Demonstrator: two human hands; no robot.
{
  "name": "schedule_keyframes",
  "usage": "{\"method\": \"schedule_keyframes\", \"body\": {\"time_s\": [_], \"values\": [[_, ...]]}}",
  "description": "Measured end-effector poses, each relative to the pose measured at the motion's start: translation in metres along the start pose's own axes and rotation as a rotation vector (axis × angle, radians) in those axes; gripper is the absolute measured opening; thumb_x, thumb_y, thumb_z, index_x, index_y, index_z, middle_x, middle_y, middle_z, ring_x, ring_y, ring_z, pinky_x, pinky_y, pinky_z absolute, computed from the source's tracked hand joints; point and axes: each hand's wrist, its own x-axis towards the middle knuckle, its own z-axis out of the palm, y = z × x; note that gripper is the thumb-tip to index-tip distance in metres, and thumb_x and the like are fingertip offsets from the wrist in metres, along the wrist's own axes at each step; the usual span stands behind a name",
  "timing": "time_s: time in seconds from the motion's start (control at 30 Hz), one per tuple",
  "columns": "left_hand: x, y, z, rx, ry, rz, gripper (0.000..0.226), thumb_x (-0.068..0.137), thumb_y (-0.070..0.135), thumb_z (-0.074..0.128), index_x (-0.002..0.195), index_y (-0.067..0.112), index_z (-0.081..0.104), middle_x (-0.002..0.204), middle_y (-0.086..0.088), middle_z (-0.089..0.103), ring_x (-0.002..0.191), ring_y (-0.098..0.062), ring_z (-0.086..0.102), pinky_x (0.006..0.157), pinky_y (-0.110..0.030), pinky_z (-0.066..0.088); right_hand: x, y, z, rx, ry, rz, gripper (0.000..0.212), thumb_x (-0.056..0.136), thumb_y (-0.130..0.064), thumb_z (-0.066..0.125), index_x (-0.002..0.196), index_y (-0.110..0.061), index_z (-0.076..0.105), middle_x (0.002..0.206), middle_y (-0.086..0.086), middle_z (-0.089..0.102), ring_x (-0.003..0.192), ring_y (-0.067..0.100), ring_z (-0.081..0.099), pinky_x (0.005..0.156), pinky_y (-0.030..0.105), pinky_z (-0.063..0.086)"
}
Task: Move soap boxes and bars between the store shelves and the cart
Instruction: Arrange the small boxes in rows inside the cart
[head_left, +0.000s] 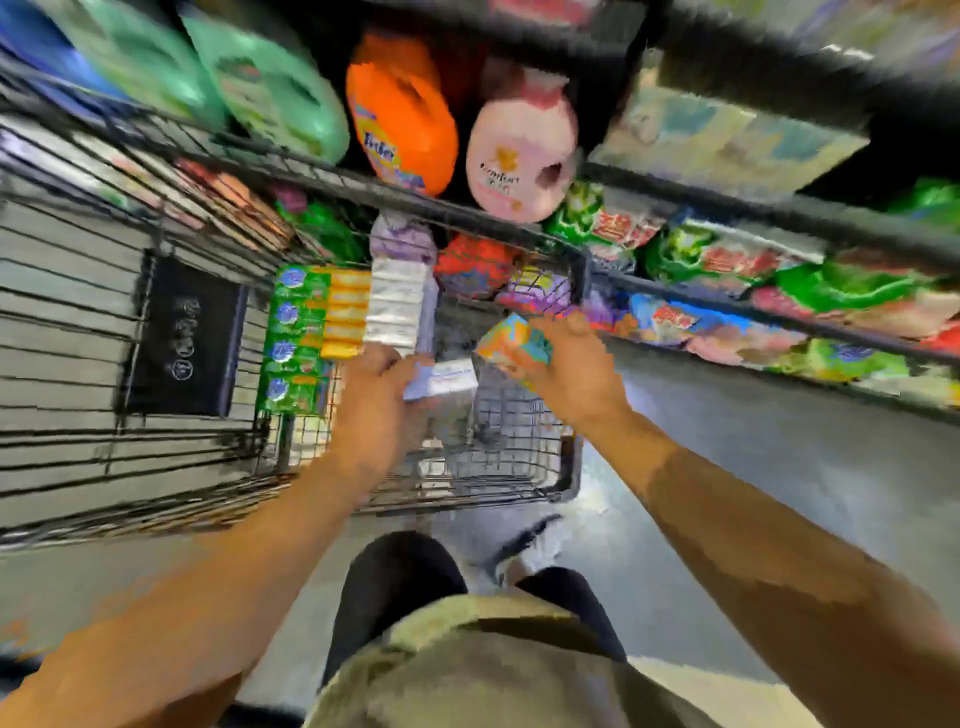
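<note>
The left hand (376, 387) grasps a white soap box (441, 382), fingers curled round its near end, held over the cart's basket. At its three o'clock, just apart, the right hand (569, 369) grips a multicoloured soap box (514, 343), orange and teal on its faces, thumb and fingers wrapped about it. Both boxes hang above the wire cart (519, 467), not yet resting on anything.

At ten to eleven o'clock of the left hand, rows of soap already stand packed inside the basket: a green column of soap packs (293, 338), a stack of yellow soap bars (345, 312) touching it, then a silvery-white stack of soap boxes (397, 304). Further toward twelve, loose red and purple detergent bags (478, 265) lie at the cart's far end.

Beyond the cart, at twelve o'clock, the store shelves (727, 208) carry an orange detergent jug (402, 119) and a pink softener bottle (519, 156); green and red pouches (717, 254) fill the shelf toward two o'clock.

The step in hand looks like stowing: both hands bringing boxes to the cart, though the blur leaves the direction uncertain. If so, the next move calls for lowering the white box against the silvery stack, squared with the row, then setting the coloured box in the bare mesh beside it.
</note>
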Motion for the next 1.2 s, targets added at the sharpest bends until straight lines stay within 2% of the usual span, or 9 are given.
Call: {"method": "schedule_keyframes", "body": {"time_s": [0.13, 0.3, 0.43, 0.63, 0.67, 0.8, 0.97, 1.07, 1.2], "values": [[-0.020, 0.070, -0.004, -0.095, 0.012, 0.090, 0.053, 0.071, 0.050, 0.065, 0.110, 0.015, 0.072, 0.096, -0.012, 0.055, 0.088, -0.030, 0.058, 0.076, -0.024, 0.039, -0.052, 0.038, -0.054, 0.062, 0.164, 0.029, 0.041, 0.092, -0.054, 0.060, 0.118, -0.023, 0.065, 0.100, 0.004, 0.057, 0.101, 0.028, 0.057, 0.069, 0.025, 0.029], [-0.043, 0.166, -0.016, -0.170, 0.046, 0.194, 0.050, 0.070, 0.038, 0.067, 0.114, 0.015, 0.071, 0.102, -0.011, 0.057, 0.091, -0.014, 0.051, 0.076, -0.006, 0.032, -0.122, 0.082, -0.130, 0.219, 0.370, 0.013, 0.061, 0.077, -0.064, 0.046, 0.110, -0.017, 0.068, 0.095, 0.006, 0.062, 0.086, 0.016, 0.049, 0.068, 0.018, 0.025], [-0.052, 0.242, -0.020, -0.222, 0.091, 0.299, 0.058, 0.069, 0.051, 0.061, 0.117, 0.019, 0.070, 0.106, -0.009, 0.062, 0.093, -0.002, 0.046, 0.080, -0.002, 0.031, -0.170, 0.116, -0.190, 0.242, 0.555, 0.030, 0.038, 0.088, -0.036, 0.068, 0.116, -0.011, 0.069, 0.096, 0.005, 0.063, 0.096, 0.025, 0.055, 0.071, 0.022, 0.028], [-0.064, 0.348, -0.025, -0.258, 0.128, 0.456, 0.042, 0.077, 0.042, 0.060, 0.114, 0.026, 0.071, 0.104, -0.002, 0.069, 0.103, -0.020, 0.058, 0.084, -0.024, 0.043, -0.219, 0.144, -0.267, 0.304, 0.745, 0.013, 0.035, 0.086, -0.034, 0.068, 0.117, -0.019, 0.070, 0.085, -0.010, 0.054, 0.096, 0.024, 0.058, 0.083, 0.036, 0.046], [-0.064, 0.361, -0.027, -0.266, 0.138, 0.475, 0.040, 0.079, 0.044, 0.060, 0.115, 0.029, 0.071, 0.105, -0.002, 0.068, 0.104, -0.018, 0.057, 0.087, -0.026, 0.045, -0.225, 0.146, -0.279, 0.311, 0.766, 0.008, 0.033, 0.088, -0.030, 0.069, 0.119, -0.020, 0.069, 0.086, -0.011, 0.053, 0.095, 0.021, 0.058, 0.084, 0.037, 0.047], [-0.058, 0.411, -0.038, -0.303, 0.200, 0.556, 0.030, 0.090, 0.031, 0.068, 0.119, 0.028, 0.068, 0.106, -0.006, 0.058, 0.091, -0.003, 0.045, 0.074, 0.001, 0.030, -0.237, 0.159, -0.327, 0.302, 0.839, -0.019, 0.038, 0.090, -0.025, 0.066, 0.128, -0.026, 0.063, 0.105, -0.002, 0.057, 0.100, 0.014, 0.057, 0.087, 0.033, 0.048], [-0.039, 0.464, -0.056, -0.339, 0.262, 0.655, 0.029, 0.092, 0.032, 0.064, 0.121, 0.030, 0.067, 0.110, -0.004, 0.056, 0.097, -0.004, 0.048, 0.074, 0.000, 0.033, -0.230, 0.173, -0.381, 0.243, 0.899, -0.070, 0.043, 0.091, -0.024, 0.067, 0.133, -0.026, 0.060, 0.110, -0.003, 0.057, 0.102, 0.013, 0.056, 0.087, 0.030, 0.047], [-0.019, 0.491, -0.066, -0.340, 0.312, 0.682, 0.030, 0.094, 0.031, 0.063, 0.123, 0.029, 0.066, 0.109, -0.004, 0.053, 0.100, -0.014, 0.051, 0.076, -0.005, 0.034, -0.221, 0.174, -0.417, 0.151, 0.891, -0.117, 0.040, 0.093, -0.022, 0.066, 0.132, -0.026, 0.060, 0.106, -0.007, 0.053, 0.101, 0.011, 0.051, 0.079, 0.022, 0.038], [0.020, 0.519, -0.074, -0.346, 0.392, 0.730, 0.034, 0.092, 0.037, 0.063, 0.125, 0.027, 0.065, 0.107, -0.002, 0.051, 0.096, -0.007, 0.046, 0.073, -0.005, 0.032, -0.193, 0.179, -0.463, 0.047, 0.893, -0.138, 0.041, 0.096, -0.018, 0.063, 0.135, -0.025, 0.057, 0.112, -0.008, 0.050, 0.105, 0.007, 0.046, 0.080, 0.009, 0.031]]}}
